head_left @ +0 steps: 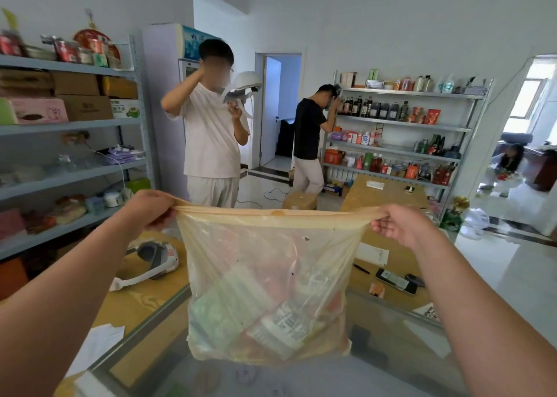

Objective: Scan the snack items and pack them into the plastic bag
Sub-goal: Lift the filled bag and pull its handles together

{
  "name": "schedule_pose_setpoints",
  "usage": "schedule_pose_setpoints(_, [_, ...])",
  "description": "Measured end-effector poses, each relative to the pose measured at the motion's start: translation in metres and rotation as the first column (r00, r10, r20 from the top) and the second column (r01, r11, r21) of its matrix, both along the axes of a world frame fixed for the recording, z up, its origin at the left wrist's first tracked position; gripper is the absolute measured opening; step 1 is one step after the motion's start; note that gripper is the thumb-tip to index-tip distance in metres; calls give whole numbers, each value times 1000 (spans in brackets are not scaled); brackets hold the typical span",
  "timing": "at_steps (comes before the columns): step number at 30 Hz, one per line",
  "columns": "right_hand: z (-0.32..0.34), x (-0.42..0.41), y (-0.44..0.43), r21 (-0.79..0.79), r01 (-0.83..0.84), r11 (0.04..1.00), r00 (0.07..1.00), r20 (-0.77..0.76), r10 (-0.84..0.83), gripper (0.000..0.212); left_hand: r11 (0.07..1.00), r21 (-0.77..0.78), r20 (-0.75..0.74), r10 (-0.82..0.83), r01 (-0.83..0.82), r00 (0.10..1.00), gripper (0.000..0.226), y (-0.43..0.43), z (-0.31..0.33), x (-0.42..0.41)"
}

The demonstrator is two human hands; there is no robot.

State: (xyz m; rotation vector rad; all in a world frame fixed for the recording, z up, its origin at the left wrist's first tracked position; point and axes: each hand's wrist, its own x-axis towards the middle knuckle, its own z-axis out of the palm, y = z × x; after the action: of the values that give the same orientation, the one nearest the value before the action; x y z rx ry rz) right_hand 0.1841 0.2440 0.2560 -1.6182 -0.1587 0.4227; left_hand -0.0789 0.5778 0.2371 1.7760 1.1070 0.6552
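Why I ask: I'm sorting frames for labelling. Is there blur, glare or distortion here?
Head view: wide-angle distortion bows the shelves at the edges; the window is blown out; the snacks look hazy through the translucent bag; the glass counter is soft with reflections.

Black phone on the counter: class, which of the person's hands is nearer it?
Right. The right hand grips the plastic bag above the phone; the left hand grips its far corner.
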Motion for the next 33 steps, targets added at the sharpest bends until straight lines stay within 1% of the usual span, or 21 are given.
schedule_pose_setpoints(4, [8,-7,4,16,-45,999,999,30,45,15,996,-75,80,-34,40,996,19,0,-1,-1])
schedule_pose_setpoints(7, [5,-11,4,75,-42,996,999,33,39,14,980,-101,124,-157,170,980,22,7,-12,-15])
schedule_pose_setpoints(9, [1,-14,1,118,-24,993,999,40,19,15,970,-109,153,-202,219,967,21,10,-22,-23])
schedule_pose_setpoints(11, [-6,-17,-3,146,-19,989,998,60,11,16,968,-116,209,-193,221,959,23,9,-33,-27])
schedule_pose_setpoints(15, [-28,-24,-14,167,-14,986,996,89,-1,18,974,-57,262,-198,220,945,21,3,-60,-30])
schedule_pose_setpoints(17, [-42,-28,-19,173,-9,985,997,73,-4,18,969,-51,297,-217,243,930,22,3,-78,-33])
schedule_pose_setpoints(20, [-67,-32,-26,207,-6,978,1000,12,3,16,949,-135,336,-228,286,914,23,3,-103,-36])
schedule_pose_setpoints(23, [-89,-37,-33,284,-34,958,997,-58,53,17,924,-213,377,-223,318,899,20,5,-122,-37])
schedule_pose_setpoints(27, [-100,-39,-39,374,-58,926,987,-118,110,19,888,-271,438,-231,372,869,16,4,-123,-38])
schedule_pose_setpoints(29, [-96,-39,-39,412,-63,909,984,-125,125,18,847,-326,495,-225,420,839,7,0,-113,-39])
schedule_pose_setpoints(30, [-94,-39,-40,430,-60,901,984,-126,126,18,826,-337,526,-232,451,818,9,-2,-107,-39])
schedule_pose_setpoints(31, [-90,-38,-40,448,-62,892,984,-121,129,17,821,-338,539,-232,461,809,24,-3,-102,-39])
schedule_pose_setpoints(32, [-86,-38,-39,461,-64,885,985,-114,131,16,821,-349,542,-217,452,812,31,-4,-97,-38])
schedule_pose_setpoints(33, [-81,-39,-38,476,-63,877,986,-106,128,16,832,-357,540,-187,425,820,28,-6,-91,-33])
